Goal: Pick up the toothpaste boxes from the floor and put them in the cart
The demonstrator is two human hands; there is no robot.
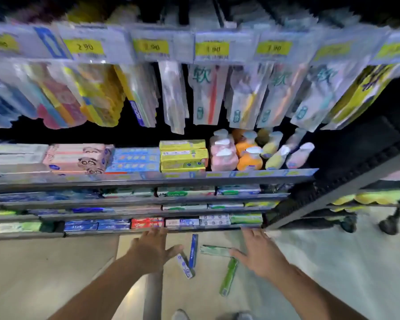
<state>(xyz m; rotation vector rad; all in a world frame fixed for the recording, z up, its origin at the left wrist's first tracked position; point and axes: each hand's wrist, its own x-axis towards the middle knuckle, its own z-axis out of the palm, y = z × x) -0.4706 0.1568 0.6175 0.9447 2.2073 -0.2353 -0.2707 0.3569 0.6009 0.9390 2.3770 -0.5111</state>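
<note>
Several toothpaste boxes lie scattered on the pale floor below the shelving. A dark blue box (193, 250) lies next to a white and blue box (184, 266). A pale green box (214, 251) lies crosswise, and a bright green box (228, 277) lies nearest to me. My left hand (151, 249) hovers over the floor left of the blue boxes, fingers spread, holding nothing. My right hand (260, 252) is spread open to the right of the pale green box, its thumb close to that box. A cart on dark wheels (389, 225) shows at the right edge.
Store shelves (148, 181) stacked with toothpaste boxes and bottles stand right in front of me. Hanging toothbrush packs (206, 95) with yellow price tags fill the upper rack. My shoes (180, 315) show at the bottom edge. A grey floor strip (153, 294) runs under my left arm.
</note>
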